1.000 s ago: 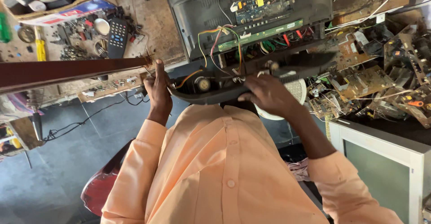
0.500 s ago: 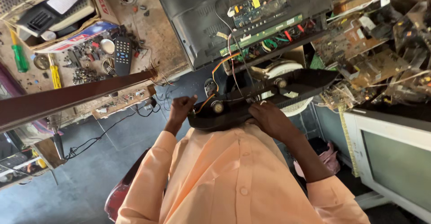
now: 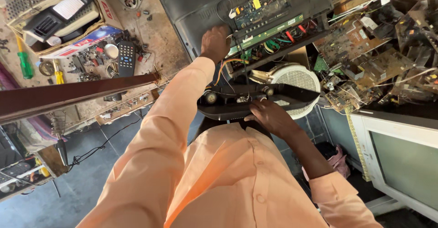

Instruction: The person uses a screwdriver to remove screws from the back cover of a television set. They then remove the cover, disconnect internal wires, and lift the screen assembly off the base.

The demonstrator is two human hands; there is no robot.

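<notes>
I see my left hand (image 3: 215, 42) reaching forward to the opened back of a flat television set (image 3: 246, 9) lying on the worktop (image 3: 155, 41), fingers bent and pressed on the dark casing just beside the green circuit board (image 3: 262, 11); whether they pinch anything there I cannot tell. My right hand (image 3: 269, 117) stays near my body, fingers curled on the near edge of a long black plastic panel (image 3: 255, 102), gripping it so that it sits level across my front. Coloured wires (image 3: 228, 66) run from the set's boards down to this panel, so I judge it is held close and flat to keep the leads slack. A round white perforated disc (image 3: 296, 79) lies partly under the panel. To the left on the worktop are a black remote control (image 3: 126, 57), a green-handled screwdriver (image 3: 23, 59) and scattered small parts. A brown wooden bar (image 3: 68, 95) crosses in front of them. To the right, loose boards (image 3: 360, 41) pile up, crowding that side, and a grey boxy television (image 3: 401, 155) stands lower down
</notes>
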